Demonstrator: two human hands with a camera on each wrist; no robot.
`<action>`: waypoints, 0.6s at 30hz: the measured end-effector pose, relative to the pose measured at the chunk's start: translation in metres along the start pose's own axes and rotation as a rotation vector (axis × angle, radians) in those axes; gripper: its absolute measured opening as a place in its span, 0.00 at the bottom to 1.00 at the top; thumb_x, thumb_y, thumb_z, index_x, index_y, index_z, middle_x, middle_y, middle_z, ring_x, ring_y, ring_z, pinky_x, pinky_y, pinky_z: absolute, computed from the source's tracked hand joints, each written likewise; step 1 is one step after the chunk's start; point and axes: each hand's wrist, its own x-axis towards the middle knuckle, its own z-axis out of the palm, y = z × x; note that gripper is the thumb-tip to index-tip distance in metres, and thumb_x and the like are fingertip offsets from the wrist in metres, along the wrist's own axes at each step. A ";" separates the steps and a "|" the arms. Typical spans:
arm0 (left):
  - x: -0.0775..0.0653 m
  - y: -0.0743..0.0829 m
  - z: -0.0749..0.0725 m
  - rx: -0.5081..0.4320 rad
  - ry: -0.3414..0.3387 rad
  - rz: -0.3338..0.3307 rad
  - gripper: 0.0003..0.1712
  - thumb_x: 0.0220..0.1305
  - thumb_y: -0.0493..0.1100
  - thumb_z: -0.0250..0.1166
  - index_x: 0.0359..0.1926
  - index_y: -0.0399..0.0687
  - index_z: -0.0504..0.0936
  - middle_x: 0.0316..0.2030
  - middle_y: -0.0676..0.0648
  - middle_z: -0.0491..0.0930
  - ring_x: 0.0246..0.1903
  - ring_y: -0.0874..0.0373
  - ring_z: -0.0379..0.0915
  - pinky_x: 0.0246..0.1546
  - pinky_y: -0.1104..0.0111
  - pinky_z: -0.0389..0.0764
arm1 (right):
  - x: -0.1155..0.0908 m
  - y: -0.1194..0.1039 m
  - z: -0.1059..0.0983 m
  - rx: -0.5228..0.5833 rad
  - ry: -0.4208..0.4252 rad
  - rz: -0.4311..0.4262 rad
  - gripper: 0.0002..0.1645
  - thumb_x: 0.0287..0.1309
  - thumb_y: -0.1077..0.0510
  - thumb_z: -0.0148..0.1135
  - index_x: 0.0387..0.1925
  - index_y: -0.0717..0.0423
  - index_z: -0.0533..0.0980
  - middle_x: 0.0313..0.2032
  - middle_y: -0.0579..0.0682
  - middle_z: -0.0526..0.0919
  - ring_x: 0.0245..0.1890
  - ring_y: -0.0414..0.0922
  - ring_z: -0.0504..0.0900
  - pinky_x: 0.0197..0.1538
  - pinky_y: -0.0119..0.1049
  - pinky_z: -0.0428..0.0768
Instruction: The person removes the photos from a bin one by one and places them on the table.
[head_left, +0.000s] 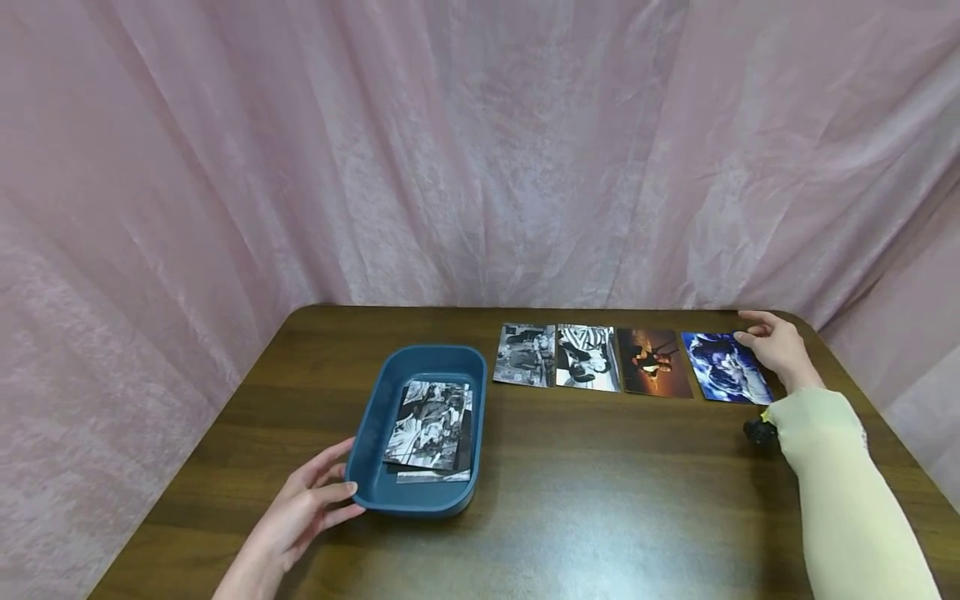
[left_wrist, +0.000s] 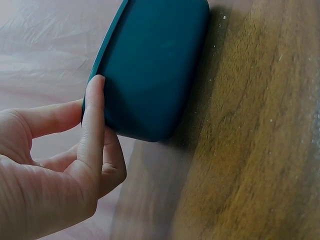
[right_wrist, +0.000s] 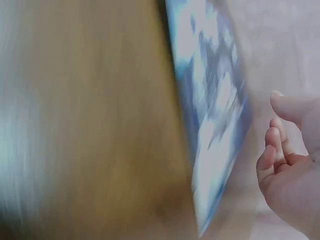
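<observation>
My left hand (head_left: 303, 504) pinches the rim of a dark blue plastic tub (head_left: 480, 417) at its near left corner. In the left wrist view the thumb and fingers (left_wrist: 92, 120) grip the tub's edge from both sides. Inside the tub lie black-and-white picture cards (head_left: 429, 425), overlapping. My right hand (head_left: 780, 350) is by the right edge of a blue-and-white picture card (head_left: 723, 367), which lies flat on the table. The right wrist view shows this hand with fingers loosely bent, holding nothing, apart from the blurred card (right_wrist: 215, 100).
Left of the blue card, an orange-brown card (head_left: 654, 362) and two black-and-white cards, one striped (head_left: 588, 358) and one grey (head_left: 525, 354), line up in a row. A pink curtain (head_left: 480, 150) hangs behind the brown wooden table (head_left: 600, 483).
</observation>
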 end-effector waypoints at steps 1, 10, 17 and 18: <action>0.000 0.000 0.000 0.001 0.001 -0.004 0.42 0.68 0.34 0.57 0.78 0.44 0.49 0.46 0.49 0.72 0.44 0.57 0.80 0.47 0.63 0.86 | 0.001 -0.009 0.002 0.002 0.014 -0.016 0.32 0.68 0.53 0.57 0.68 0.62 0.67 0.46 0.61 0.79 0.40 0.40 0.73 0.40 0.30 0.67; 0.004 0.000 0.002 0.005 0.022 0.006 0.41 0.67 0.33 0.57 0.77 0.44 0.50 0.47 0.48 0.72 0.44 0.57 0.79 0.47 0.63 0.86 | 0.022 -0.147 0.050 0.188 0.001 -0.209 0.25 0.68 0.57 0.58 0.64 0.60 0.72 0.46 0.60 0.79 0.44 0.45 0.77 0.42 0.24 0.72; 0.007 0.001 0.005 -0.001 0.006 0.014 0.42 0.66 0.34 0.58 0.77 0.43 0.50 0.47 0.48 0.73 0.43 0.57 0.80 0.47 0.63 0.86 | 0.019 -0.256 0.114 0.401 -0.081 -0.326 0.23 0.65 0.61 0.60 0.61 0.59 0.75 0.45 0.63 0.81 0.46 0.51 0.79 0.53 0.39 0.78; 0.007 0.001 0.005 -0.002 0.004 0.014 0.42 0.66 0.34 0.58 0.77 0.43 0.50 0.47 0.48 0.73 0.44 0.57 0.80 0.47 0.63 0.86 | 0.016 -0.269 0.124 0.435 -0.087 -0.334 0.22 0.65 0.62 0.61 0.60 0.59 0.75 0.45 0.63 0.82 0.45 0.51 0.79 0.53 0.40 0.78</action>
